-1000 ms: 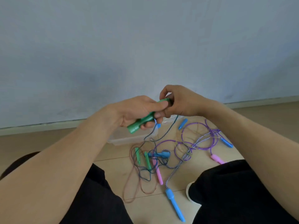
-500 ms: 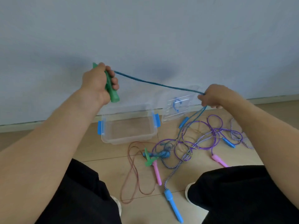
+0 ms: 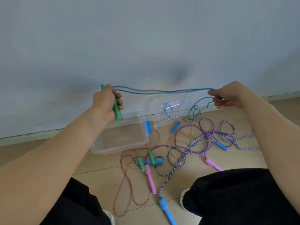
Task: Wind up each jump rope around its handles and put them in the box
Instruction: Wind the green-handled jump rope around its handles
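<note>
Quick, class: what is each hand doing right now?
Left hand: closed around green handles.
Right hand: pinching the blue rope, stretched between both hands.

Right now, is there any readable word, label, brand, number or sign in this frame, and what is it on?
None can be read.
Clear lid: a blue shape shows, too blurred to tell if it is lettering.
Clear box, rope handles and wall: no print visible.

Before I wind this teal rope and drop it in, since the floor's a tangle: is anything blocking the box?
Nothing visible does. The clear box sits open and empty below the left hand; its lid leans on the wall beside it.
</note>
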`<state>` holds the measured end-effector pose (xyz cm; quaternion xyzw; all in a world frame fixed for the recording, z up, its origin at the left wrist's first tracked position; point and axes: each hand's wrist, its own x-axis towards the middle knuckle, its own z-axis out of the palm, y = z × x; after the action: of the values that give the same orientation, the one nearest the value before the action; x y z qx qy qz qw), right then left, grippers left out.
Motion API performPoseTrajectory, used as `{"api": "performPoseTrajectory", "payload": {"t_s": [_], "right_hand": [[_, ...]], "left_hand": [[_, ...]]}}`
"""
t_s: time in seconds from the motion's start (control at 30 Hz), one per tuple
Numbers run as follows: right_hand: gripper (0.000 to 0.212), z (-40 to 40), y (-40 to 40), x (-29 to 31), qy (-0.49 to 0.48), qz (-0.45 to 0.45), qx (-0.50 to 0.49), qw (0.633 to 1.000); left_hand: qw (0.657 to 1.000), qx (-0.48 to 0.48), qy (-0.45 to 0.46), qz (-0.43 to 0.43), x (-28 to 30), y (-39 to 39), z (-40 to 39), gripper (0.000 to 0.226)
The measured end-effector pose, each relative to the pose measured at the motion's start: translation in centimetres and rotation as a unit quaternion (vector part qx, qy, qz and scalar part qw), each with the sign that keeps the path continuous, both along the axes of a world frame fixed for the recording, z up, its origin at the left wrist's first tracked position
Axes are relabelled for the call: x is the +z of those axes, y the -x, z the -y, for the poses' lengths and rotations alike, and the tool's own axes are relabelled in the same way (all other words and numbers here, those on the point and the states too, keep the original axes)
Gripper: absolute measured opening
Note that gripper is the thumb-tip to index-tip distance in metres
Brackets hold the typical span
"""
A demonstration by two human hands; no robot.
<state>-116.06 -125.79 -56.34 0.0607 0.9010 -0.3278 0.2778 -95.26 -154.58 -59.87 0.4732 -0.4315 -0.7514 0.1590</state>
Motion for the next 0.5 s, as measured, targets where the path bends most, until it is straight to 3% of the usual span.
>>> {"api": "performPoseTrajectory", "payload": {"t_s": [0.13, 0.23, 0.37, 0.5], "right_hand": [[0.042, 1.3, -1.1, 0.8, -0.052, 0.001, 0.096, 0.994], [0.048, 3.3, -3.1, 1.3, -0.06, 0.004, 0.179, 0.982], [0.035, 6.5, -7.4, 1.8, 0.116, 0.021, 0.32, 0.94], [0.045, 8.1, -10.4, 1.6, 0.195, 0.088, 0.393, 0.894]], "left_hand": [[0.987, -0.154, -0.022, 0.044, 0.6, -0.2, -1.7, 0.031], [0.947, -0.316, 0.017, 0.063, 1.5, -0.8, -4.1, 0.025], [0.885, -0.464, 0.03, 0.037, 2.4, -1.8, -6.3, 0.032], [0.865, -0.501, -0.029, -0.035, 2.7, -1.9, -6.1, 0.035]]}}
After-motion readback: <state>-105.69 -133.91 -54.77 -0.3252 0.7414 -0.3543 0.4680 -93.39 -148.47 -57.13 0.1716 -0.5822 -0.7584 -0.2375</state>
